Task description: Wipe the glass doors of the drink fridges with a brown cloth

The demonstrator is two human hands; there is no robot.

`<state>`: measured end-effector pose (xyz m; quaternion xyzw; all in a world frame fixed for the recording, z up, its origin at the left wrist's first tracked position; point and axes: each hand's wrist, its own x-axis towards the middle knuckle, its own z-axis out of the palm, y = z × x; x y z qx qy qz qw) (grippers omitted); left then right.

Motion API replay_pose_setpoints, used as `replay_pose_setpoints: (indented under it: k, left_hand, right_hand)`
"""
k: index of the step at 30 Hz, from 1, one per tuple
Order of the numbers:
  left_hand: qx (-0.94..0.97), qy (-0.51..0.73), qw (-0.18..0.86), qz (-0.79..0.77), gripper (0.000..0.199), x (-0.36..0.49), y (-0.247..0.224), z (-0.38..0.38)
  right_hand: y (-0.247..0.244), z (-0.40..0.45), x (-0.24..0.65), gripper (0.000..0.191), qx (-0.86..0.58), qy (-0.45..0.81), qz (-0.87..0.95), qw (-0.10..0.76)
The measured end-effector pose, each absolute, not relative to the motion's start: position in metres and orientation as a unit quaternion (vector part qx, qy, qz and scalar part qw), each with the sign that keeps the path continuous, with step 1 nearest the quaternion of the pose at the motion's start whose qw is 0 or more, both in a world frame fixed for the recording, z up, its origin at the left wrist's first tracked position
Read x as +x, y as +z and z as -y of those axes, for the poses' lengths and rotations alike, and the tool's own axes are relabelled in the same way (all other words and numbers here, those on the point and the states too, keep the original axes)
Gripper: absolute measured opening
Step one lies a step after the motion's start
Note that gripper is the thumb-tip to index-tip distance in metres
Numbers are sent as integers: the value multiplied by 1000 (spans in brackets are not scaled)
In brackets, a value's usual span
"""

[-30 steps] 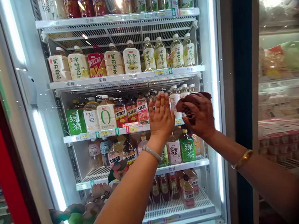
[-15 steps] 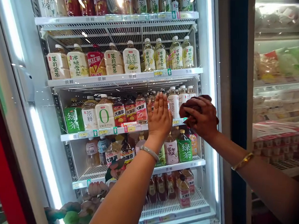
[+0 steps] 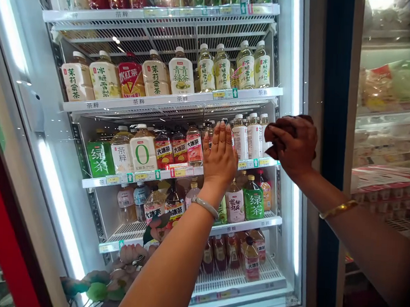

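My left hand (image 3: 220, 159) lies flat against the glass door of a lit drinks cooler, its fingers pointing up and a pale bangle on the wrist. My right hand (image 3: 299, 147) presses a bunched dark brown cloth (image 3: 273, 136) against the glass near the door's right edge; a gold bracelet circles that wrist. Behind the glass, bottles stand on white shelves (image 3: 183, 99). Between the hands are white-labelled bottles (image 3: 240, 139). Part of the cloth is hidden under my right fingers.
A dark blue upright (image 3: 338, 133) borders the cooler on the right. Beyond it, another chilled display holds packaged goods (image 3: 394, 85). A red panel (image 3: 1, 234) stands at the left. Flower decorations (image 3: 127, 259) show low on the glass.
My right hand has moved up and to the right with the cloth, towards the door's edge. My left hand stays in nearly the same place. The view has shifted slightly.
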<state>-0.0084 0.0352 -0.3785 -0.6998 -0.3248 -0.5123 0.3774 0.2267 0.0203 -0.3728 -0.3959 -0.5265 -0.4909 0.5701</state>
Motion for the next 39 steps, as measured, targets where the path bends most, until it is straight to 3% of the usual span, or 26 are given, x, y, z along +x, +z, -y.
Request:
replay_pose_setpoints:
  k: [4,8,12,15,18,21,25,28,32,36,39]
  left_hand:
    - [-703,-520,362,324,69,-8,-377,-34]
    - [-706,-509,360,336,66,-8,-376,-30]
    - [-705,-510,356,341,64,-9,-383,-30]
    - [-700,-526,344,337,67,-7,-396,-31]
    - [-692,-539,342,338,70,-5,-413,-31]
    - [-695,-528,349,341,70,-6,-433,-30]
    - [-709,-498,362,344,69,-11,-463,-26]
    - [-715,-486,365,345,71,-13,-484,-23]
    - [-696,-501,367,361,73,-9,-507,-20]
    - [-684,-511,365,372,71,-6,-525,-17]
    - [-683,-516,354,377,71,-6,-538,-16]
  right_hand:
    - [-405,-16,198,36,-372,-513,552,541]
    - [-373,-17,192,35,-383,-483,633,469]
    - [-356,-19,223,34,-406,-459,585,531]
    - [-390,-20,228,34,-447,-458,465,613]
    - [-441,-18,201,35,-458,-471,427,621]
    - [-463,-15,167,36,-405,-504,524,555]
    - [-441,-15,171,30,-362,-500,638,461]
    - [-439,-20,194,31,-376,-485,591,524]
    - [-497,-19,181,31,-428,-489,431,627]
    - [-550,-8,130,37,-442,-470,479,596]
    - [-543,-3,123,34,-434,-459,527,569]
